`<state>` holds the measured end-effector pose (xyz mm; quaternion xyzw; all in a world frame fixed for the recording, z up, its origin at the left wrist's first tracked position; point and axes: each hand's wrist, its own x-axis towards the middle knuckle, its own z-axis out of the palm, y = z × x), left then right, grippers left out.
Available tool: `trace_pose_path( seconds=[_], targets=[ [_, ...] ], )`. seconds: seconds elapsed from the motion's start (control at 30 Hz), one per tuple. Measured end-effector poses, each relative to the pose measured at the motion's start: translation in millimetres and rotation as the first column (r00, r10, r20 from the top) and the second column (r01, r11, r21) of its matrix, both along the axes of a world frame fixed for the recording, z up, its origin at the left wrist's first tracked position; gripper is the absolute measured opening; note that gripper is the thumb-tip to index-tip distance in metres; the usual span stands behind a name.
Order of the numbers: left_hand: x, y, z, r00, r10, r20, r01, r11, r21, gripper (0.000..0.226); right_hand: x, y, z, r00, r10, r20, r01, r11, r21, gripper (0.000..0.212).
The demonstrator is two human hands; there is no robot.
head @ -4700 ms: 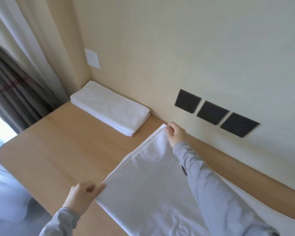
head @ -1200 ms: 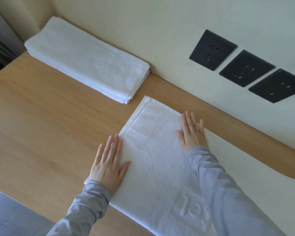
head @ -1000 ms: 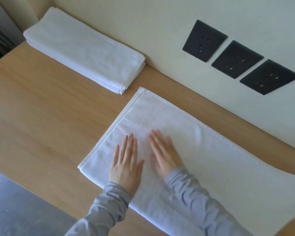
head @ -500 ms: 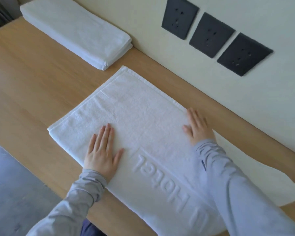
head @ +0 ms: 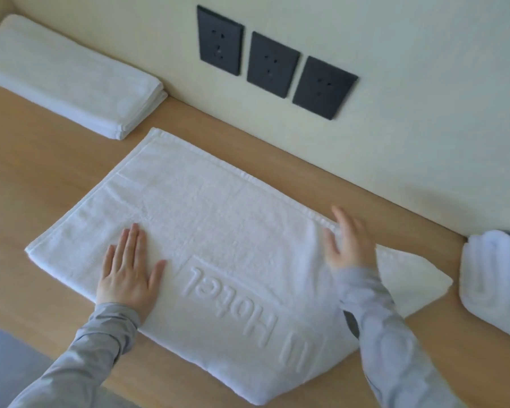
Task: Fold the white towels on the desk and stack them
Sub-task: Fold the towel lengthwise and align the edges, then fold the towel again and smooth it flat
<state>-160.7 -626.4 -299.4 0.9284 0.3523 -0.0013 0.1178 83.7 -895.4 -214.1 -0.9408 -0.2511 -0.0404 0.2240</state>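
A white towel (head: 218,219) with raised "Hotel" lettering lies folded over and flat on the wooden desk (head: 42,160). My left hand (head: 128,269) rests flat, fingers spread, on its near left part. My right hand (head: 349,240) is open and blurred at the towel's far edge, palm down on or just above the cloth. A lower layer's corner sticks out to the right past my right sleeve. A folded stack of white towels (head: 68,75) lies at the back left against the wall. Another white towel bundle (head: 495,275) sits at the right edge.
Three black wall sockets (head: 273,64) sit on the cream wall just above the desk's back edge. The desk's front edge runs across the lower left, with grey floor or bedding (head: 9,351) below it.
Both hands have slid rightward along the towel, flat on it. The view shifted right, bringing the bundle at the right edge into sight.
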Motion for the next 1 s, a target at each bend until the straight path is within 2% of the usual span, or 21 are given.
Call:
trace_pose_path(
  seconds=[0.07, 0.1, 0.17, 0.2, 0.27, 0.3, 0.33, 0.4, 0.47, 0.53, 0.63, 0.7, 0.77, 0.83, 0.87, 0.9, 0.97, 1.0],
  targets=[
    [-0.7, 0.4, -0.5, 1.000, -0.008, 0.001, 0.008, 1.000, -0.003, 0.079, -14.7, -60.0, 9.3, 0.955, -0.288, 0.067, 0.278, 0.952, 0.128, 0.039],
    [-1.0, -0.2, 0.0, 1.000, -0.008, 0.001, 0.008, 1.000, -0.009, 0.080, -25.6, -88.4, 9.3, 0.908, -0.418, 0.017, 0.408, 0.895, 0.181, 0.036],
    [0.6, -4.9, 3.4, 0.999, 0.012, 0.030, -0.011, 0.999, -0.044, 0.080, -50.7, -127.6, 0.5, 0.754, -0.600, -0.266, 0.655, 0.710, 0.257, 0.034],
    [3.5, -11.2, 7.3, 0.998, 0.026, 0.062, -0.022, 0.997, -0.069, 0.078, -62.0, -136.3, -6.0, 0.625, -0.640, -0.447, 0.775, 0.577, 0.258, 0.035],
    [15.4, -33.2, 20.8, 0.991, 0.000, 0.134, 0.020, 0.990, -0.143, 0.076, -78.9, -137.5, -18.5, 0.380, -0.549, -0.745, 0.920, 0.305, 0.245, 0.040],
    [23.6, -49.1, 29.1, 0.984, -0.063, 0.168, 0.094, 0.978, -0.188, 0.079, -84.5, -133.3, -22.4, 0.306, -0.452, -0.838, 0.949, 0.211, 0.232, 0.043],
    [31.7, -67.7, 36.8, 0.967, -0.156, 0.203, 0.202, 0.952, -0.229, 0.083, -89.8, -127.1, -25.3, 0.260, -0.342, -0.903, 0.964, 0.152, 0.220, 0.045],
    [43.4, -108.6, 49.5, 0.904, -0.339, 0.259, 0.411, 0.855, -0.317, 0.083, -96.9, -113.9, -28.4, 0.210, -0.179, -0.961, 0.976, 0.098, 0.195, 0.051],
    [47.3, -144.5, 55.0, 0.825, -0.488, 0.284, 0.564, 0.742, -0.363, 0.077, -94.8, -103.1, -26.1, 0.160, -0.180, -0.971, 0.984, 0.103, 0.143, 0.054],
    [47.7, -169.4, 57.6, 0.773, -0.572, 0.275, 0.634, 0.672, -0.382, 0.080, -85.9, -95.7, -17.2, 0.142, -0.235, -0.962, 0.987, 0.103, 0.121, 0.052],
    [54.4, -186.8, 64.4, 0.792, -0.563, 0.235, 0.604, 0.671, -0.430, 0.099, -69.2, -84.8, -0.8, 0.237, -0.343, -0.909, 0.967, 0.176, 0.185, 0.043],
    [59.1, -190.2, 71.5, 0.792, -0.582, 0.185, 0.599, 0.680, -0.422, 0.113, -60.5, -68.3, 9.0, 0.330, -0.421, -0.845, 0.938, 0.245, 0.245, 0.047],
    [57.3, -192.9, 77.9, 0.702, -0.690, 0.176, 0.699, 0.621, -0.355, 0.124, -49.8, -46.6, 16.1, 0.387, -0.498, -0.776, 0.917, 0.292, 0.270, 0.043],
    [49.6, -191.2, 82.3, 0.560, -0.807, 0.187, 0.817, 0.501, -0.286, 0.131, -37.1, -25.8, 23.2, 0.423, -0.533, -0.733, 0.902, 0.322, 0.286, 0.036],
    [45.7, -187.5, 83.5, 0.498, -0.847, 0.185, 0.860, 0.454, -0.232, 0.133, -30.4, -17.2, 24.1, 0.455, -0.544, -0.705, 0.882, 0.385, 0.272, 0.041],
    [43.4, -181.7, 84.8, 0.475, -0.861, 0.184, 0.876, 0.441, -0.195, 0.132, -24.6, -9.6, 24.2, 0.494, -0.547, -0.676, 0.846, 0.481, 0.229, 0.051],
    [42.4, -166.8, 81.7, 0.528, -0.799, 0.289, 0.849, 0.484, -0.212, 0.118, -15.3, 3.9, 23.3, 0.537, -0.495, -0.683, 0.742, 0.663, 0.103, 0.064],
    [43.4, -158.6, 77.7, 0.575, -0.718, 0.394, 0.818, 0.517, -0.253, 0.108, -13.7, 8.8, 21.5, 0.547, -0.437, -0.714, 0.676, 0.734, 0.068, 0.061]
  ],
)
